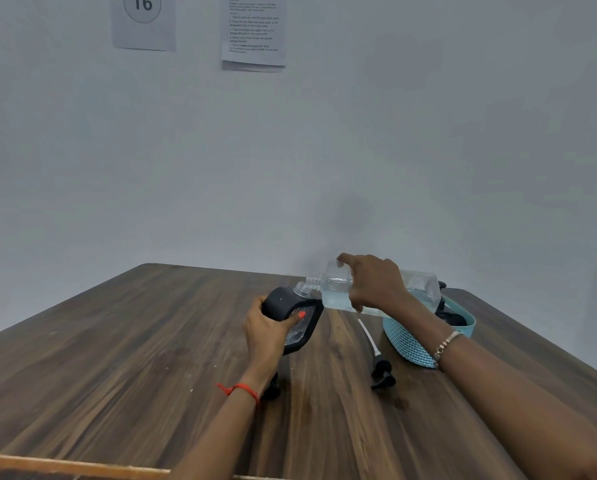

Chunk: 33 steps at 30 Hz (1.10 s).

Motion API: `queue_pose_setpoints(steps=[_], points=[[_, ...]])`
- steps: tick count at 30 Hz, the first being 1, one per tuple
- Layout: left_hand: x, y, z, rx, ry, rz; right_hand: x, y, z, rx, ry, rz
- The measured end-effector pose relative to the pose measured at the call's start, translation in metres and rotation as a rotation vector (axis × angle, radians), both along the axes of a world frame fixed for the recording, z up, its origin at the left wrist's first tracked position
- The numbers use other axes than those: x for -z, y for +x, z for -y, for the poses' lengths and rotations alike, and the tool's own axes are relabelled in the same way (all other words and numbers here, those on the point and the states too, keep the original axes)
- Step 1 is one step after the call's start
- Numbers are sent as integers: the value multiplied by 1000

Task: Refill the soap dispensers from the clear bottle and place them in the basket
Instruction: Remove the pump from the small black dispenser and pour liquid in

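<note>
Where forearm crosses, basket (411,344) beside pump (381,370).

Single head-worn wide-angle view, looking forward and slightly down over the dark wood-grain table (117,341). Both forearms reach in from the bottom edge, hands close, low of centre. Pale grey wall (394,133) fills the frame above the hands.
</note>
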<state>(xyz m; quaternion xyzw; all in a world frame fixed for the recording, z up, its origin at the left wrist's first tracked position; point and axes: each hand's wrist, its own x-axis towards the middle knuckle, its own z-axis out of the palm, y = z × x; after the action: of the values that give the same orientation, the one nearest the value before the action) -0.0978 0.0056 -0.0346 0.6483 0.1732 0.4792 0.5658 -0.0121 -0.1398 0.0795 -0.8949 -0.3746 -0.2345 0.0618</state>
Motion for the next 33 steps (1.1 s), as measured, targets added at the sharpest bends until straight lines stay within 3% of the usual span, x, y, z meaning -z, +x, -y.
queue_pose_setpoints(steps=[33], points=[[-3, -8, 1, 28, -34, 5, -4, -6, -3, -10, -25, 7]])
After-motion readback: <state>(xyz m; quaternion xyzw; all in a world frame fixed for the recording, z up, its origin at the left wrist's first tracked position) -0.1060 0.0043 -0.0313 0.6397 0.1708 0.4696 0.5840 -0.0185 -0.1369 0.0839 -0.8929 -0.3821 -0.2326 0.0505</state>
